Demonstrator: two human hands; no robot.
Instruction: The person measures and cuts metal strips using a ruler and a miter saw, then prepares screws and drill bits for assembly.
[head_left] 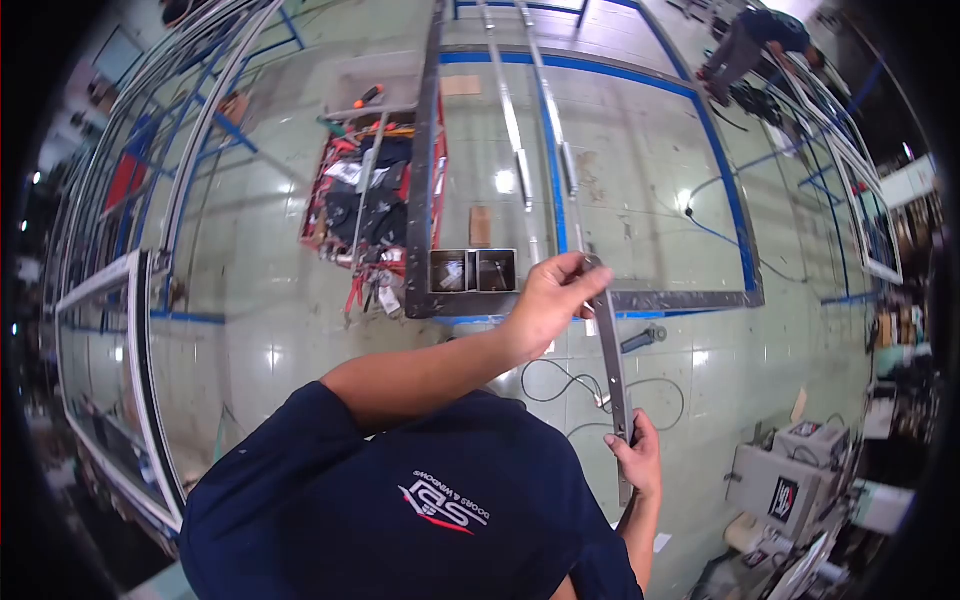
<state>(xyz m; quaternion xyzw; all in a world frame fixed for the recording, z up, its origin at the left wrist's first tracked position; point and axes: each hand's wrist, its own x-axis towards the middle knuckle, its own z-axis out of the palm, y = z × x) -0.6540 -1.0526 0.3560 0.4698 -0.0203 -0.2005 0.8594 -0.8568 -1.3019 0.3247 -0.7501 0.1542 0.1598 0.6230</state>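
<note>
A long, narrow grey metal bar [612, 365] with small holes along it runs from the frame's near edge back toward my body. Near the bar's far end, my left hand [550, 308] pinches it between thumb and fingers. Lower down, my right hand [640, 458] grips the same bar close to its near end. Beyond my hands, two slim silvery metal rails [512, 125] lie lengthwise across a large blue-and-dark work frame [690, 299]. A small two-compartment metal box [472, 271] sits at the frame's near left corner, with small parts inside.
Left of the work frame stands a red crate [318, 200] full of tools and dark cloth. A cable [560, 388] loops on the floor below the frame. Grey boxes [785, 490] stand at right. Another person [765, 45] bends over at the upper right. Framed panels [140, 370] line the left.
</note>
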